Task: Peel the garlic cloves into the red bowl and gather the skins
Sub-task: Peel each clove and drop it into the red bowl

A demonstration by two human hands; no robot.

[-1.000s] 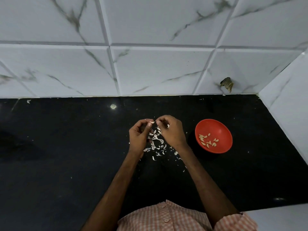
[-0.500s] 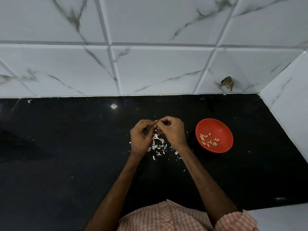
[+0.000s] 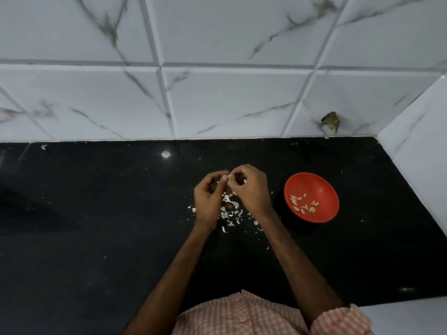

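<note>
My left hand [image 3: 209, 199] and my right hand [image 3: 251, 189] meet fingertip to fingertip above the black counter. Both pinch one small garlic clove [image 3: 229, 176], which is mostly hidden by the fingers. Below and between the hands lies a scatter of white garlic skins [image 3: 229, 212]. A red bowl [image 3: 324, 187] sits on the counter to the right of my right hand, with several peeled cloves [image 3: 303, 204] in its bottom.
The black counter [image 3: 96, 226] ends at a white marble-tiled wall [image 3: 217, 100] behind and a side wall [image 3: 420, 146] on the right. A broken dark patch [image 3: 331, 122] marks the back tiles near the corner. Small skin flecks dot the counter.
The hands have closed in tighter on the clove, fingertips now pressed together; they stay over the skin pile. The bowl has not moved.
</note>
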